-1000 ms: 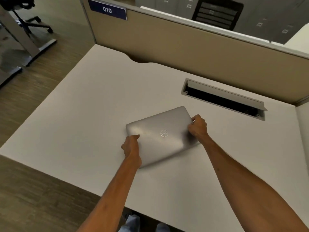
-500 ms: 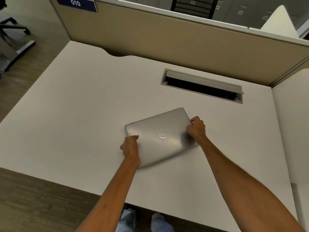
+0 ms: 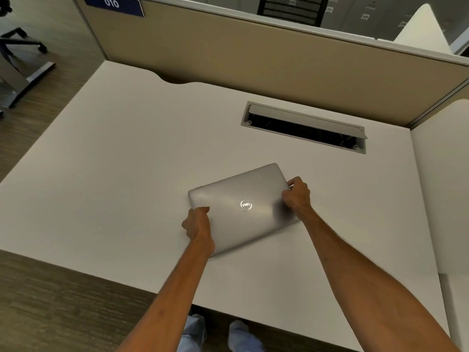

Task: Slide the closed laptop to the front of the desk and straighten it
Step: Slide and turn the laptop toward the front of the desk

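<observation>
A closed silver laptop [image 3: 241,196] with a round logo lies flat on the white desk [image 3: 127,161], near the middle and turned askew, its right end further from me than its left. My left hand [image 3: 196,223] grips its left short edge, thumb on the lid. My right hand [image 3: 297,194] grips its right short edge, fingers curled over the rim. The laptop's near left corner is hidden under my left wrist.
An open cable tray slot [image 3: 304,127] is cut into the desk behind the laptop. A tan partition [image 3: 253,54] closes the back, with a blue 010 sign [image 3: 113,5]. A second white surface [image 3: 444,186] adjoins at the right. The desk's front edge [image 3: 101,275] runs above brown floor.
The laptop and both hands keep nearly the same pose on the desk; mainly the view has shifted, and the laptop sits at about the same skewed angle.
</observation>
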{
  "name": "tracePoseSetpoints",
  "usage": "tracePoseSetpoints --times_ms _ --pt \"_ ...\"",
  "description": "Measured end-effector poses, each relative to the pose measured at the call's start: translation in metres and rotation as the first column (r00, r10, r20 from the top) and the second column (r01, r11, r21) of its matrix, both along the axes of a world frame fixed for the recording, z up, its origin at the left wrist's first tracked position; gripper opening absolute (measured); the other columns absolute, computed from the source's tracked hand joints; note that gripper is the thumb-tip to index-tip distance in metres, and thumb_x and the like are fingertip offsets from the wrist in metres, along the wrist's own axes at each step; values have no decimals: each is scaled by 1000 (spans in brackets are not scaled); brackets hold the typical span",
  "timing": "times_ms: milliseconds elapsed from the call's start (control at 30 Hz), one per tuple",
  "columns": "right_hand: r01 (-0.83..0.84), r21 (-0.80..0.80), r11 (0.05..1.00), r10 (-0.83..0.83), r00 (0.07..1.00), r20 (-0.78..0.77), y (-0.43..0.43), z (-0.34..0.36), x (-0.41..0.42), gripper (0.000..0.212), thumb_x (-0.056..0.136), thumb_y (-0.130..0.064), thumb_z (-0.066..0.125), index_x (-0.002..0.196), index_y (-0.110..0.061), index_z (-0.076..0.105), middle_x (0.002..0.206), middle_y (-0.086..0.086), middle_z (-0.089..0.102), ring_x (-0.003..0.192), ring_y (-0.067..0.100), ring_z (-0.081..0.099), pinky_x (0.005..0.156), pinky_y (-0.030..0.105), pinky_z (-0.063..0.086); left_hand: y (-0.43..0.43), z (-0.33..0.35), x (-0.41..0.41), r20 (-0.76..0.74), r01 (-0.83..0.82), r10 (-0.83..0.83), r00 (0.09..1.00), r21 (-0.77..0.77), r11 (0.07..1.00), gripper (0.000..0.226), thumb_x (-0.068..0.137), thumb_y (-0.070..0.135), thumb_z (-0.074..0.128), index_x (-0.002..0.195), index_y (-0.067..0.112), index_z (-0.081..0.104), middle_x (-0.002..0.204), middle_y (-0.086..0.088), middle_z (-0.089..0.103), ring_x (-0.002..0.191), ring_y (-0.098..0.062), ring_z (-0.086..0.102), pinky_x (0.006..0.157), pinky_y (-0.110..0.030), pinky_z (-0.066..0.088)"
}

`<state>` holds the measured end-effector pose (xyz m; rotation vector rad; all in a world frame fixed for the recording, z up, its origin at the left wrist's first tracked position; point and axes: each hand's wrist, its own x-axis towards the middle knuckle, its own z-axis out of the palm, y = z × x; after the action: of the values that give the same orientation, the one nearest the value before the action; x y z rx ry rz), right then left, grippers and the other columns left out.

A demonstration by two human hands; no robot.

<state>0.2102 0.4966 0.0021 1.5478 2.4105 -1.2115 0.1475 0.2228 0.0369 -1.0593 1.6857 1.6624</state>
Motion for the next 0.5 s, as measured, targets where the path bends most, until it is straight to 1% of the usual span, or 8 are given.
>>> tracePoseSetpoints --times_ms 100,133,200,233,300,367,433,500 --pt "1 3 1000 -1 1000 -2 3 -3 0 44 70 -18 56 113 -10 58 117 19 64 111 41 60 92 49 57 1 -6 1 -14 4 -5 1000 -19 1000 53 96 24 69 145 11 58 162 -9 49 121 -30 49 97 -44 40" --pt "2 7 1000 -2 1000 -3 3 -3 0 41 73 -16 57 113 -9 58 118 19 64 111 41 60 92 50 57 1 -7 2 -16 8 -8 1000 -26 1000 52 96 24 69 145 11 58 162 -9 49 123 -31 50 97 -44 40" --pt "3 8 1000 -3 1000 -8 3 -4 0 39 75 -13 59 114 -9 59 118 18 64 111 41 60 92 49 57 2 -9 2 -31 14 -15 999 -47 999 55 96 24 68 148 10 55 162 -10 48 133 -35 53 99 -44 41" --pt "1 8 1000 -1 1000 -11 3 -4 0 39 75 -13 59 114 -9 59 118 18 64 111 40 60 92 49 57 2 -11 2 -39 25 -27 999 -55 998 57 96 24 67 150 10 53 163 -10 47 139 -37 52 103 -46 43" --pt "2 3 1000 -2 1000 -25 3 -4 0 40 74 -15 59 113 -9 59 117 18 64 110 40 61 92 50 57 3 -16 4 -69 66 -72 995 -83 994 58 98 24 63 153 11 51 165 -8 41 147 -39 47 115 -52 44" --pt "10 -17 1000 -11 999 -36 4 -4 1 39 75 -16 60 113 -9 61 115 17 66 108 38 63 91 49 58 2 -20 8 -114 119 -131 985 -108 987 58 101 24 59 157 11 50 168 -4 35 152 -39 42 123 -60 40" --pt "27 -18 999 -28 999 -45 3 -1 1 40 74 -17 60 113 -10 64 114 14 68 108 36 65 90 47 58 0 -21 13 -151 145 -161 975 -115 983 63 103 24 56 165 15 44 172 -1 31 158 -37 37 127 -59 36" --pt "44 16 999 -43 998 -51 -2 2 3 46 74 -21 59 120 -15 64 121 10 65 115 34 62 96 50 56 -2 -19 20 -188 183 -209 960 -147 972 69 108 22 52 173 21 31 178 1 25 163 -32 29 131 -54 31"
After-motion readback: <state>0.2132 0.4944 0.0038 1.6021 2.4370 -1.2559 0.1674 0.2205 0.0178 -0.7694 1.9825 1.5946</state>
